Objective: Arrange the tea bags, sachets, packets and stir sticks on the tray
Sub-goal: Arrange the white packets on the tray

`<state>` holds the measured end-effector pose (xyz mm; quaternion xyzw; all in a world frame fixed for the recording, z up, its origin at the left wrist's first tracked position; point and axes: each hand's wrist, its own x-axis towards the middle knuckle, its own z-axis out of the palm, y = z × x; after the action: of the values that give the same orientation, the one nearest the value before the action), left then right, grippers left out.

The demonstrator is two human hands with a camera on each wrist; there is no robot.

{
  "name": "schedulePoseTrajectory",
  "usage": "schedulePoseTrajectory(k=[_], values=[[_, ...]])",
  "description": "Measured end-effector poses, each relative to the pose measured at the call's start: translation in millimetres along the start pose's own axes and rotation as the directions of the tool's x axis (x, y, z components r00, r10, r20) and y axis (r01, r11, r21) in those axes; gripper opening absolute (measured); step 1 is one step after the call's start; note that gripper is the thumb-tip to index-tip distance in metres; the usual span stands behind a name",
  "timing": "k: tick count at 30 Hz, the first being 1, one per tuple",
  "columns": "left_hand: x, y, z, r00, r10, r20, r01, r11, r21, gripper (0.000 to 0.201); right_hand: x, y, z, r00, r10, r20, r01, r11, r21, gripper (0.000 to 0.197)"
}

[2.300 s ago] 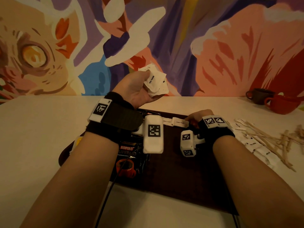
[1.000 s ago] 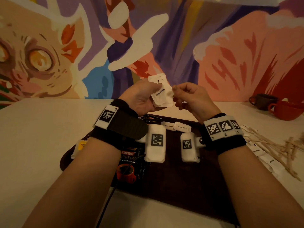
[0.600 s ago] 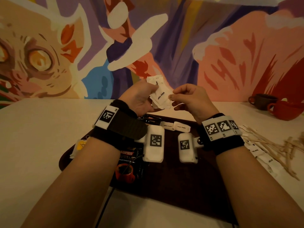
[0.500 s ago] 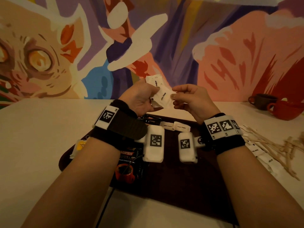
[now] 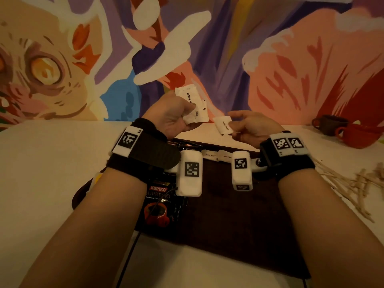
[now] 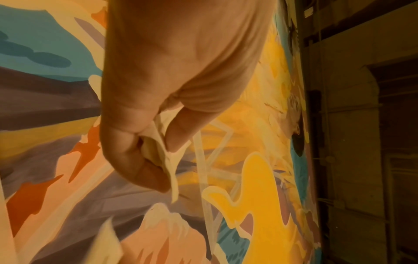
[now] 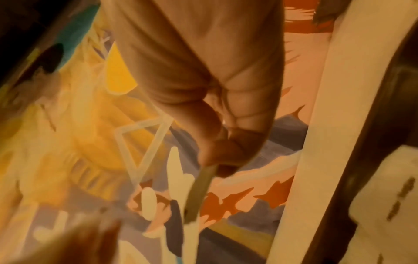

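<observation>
My left hand is raised above the dark brown tray and grips a bunch of white sugar sachets; the left wrist view shows their edges pinched between thumb and fingers. My right hand pinches one white sachet just right of the bunch and apart from it; in the blurred right wrist view that sachet is seen edge-on. On the tray lie a black Kopiko coffee packet at the left and two white sachets near the far edge.
Wooden stir sticks and more white sachets lie on the white table right of the tray. A red cup and a dark cup stand at the far right. A yellow-tagged tea bag sits at the tray's left edge. A painted wall rises behind.
My right hand rose from the tray to the bunch in my left hand, pinched one sachet and has now pulled it away, down and to the right.
</observation>
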<state>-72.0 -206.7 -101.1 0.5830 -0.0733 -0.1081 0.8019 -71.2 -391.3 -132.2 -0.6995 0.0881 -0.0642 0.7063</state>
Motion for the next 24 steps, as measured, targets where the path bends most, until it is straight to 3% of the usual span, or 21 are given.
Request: schedulePoseTrajectory(k=[2,5,10,14,18,22,24], values=[[-1.1,2.9,-1.8,1.0,0.0,0.013,0.0,1.0,-0.006,0.044,10.4,0.6,-0.5,0.999,0.035,-0.035,-0.044,0.962,-0.268,0.034],[-3.9,7.0,-3.1,1.0,0.014,0.017,-0.014,1.0,-0.008,0.044,22.4,2.0,5.2,0.996,0.089,-0.026,-0.08,0.684,-0.725,0.032],[-5.1,8.9,-3.8,1.0,0.02,0.012,-0.021,1.0,0.024,0.047,37.8,11.5,21.1,0.986,0.163,0.017,-0.054,0.422,-0.905,0.033],[-3.8,11.9,-6.6,1.0,0.019,0.022,-0.019,1.0,0.014,0.046,51.0,16.6,27.5,0.977,0.202,0.073,-0.024,0.441,-0.897,0.034],[-2.6,14.4,-10.3,0.999,0.018,0.028,-0.018,1.0,0.016,0.045,58.2,24.2,33.4,0.952,0.281,0.118,0.003,0.381,-0.925,0.035],[-2.2,15.0,-12.5,0.999,0.016,0.036,-0.017,1.0,0.017,0.044,68.7,30.3,32.7,0.977,0.188,0.099,0.016,0.402,-0.916,0.012],[-2.6,14.6,-12.5,0.999,0.016,0.038,-0.017,1.0,0.012,0.042,67.1,28.8,33.4,0.983,0.162,0.082,0.013,0.386,-0.923,0.013]])
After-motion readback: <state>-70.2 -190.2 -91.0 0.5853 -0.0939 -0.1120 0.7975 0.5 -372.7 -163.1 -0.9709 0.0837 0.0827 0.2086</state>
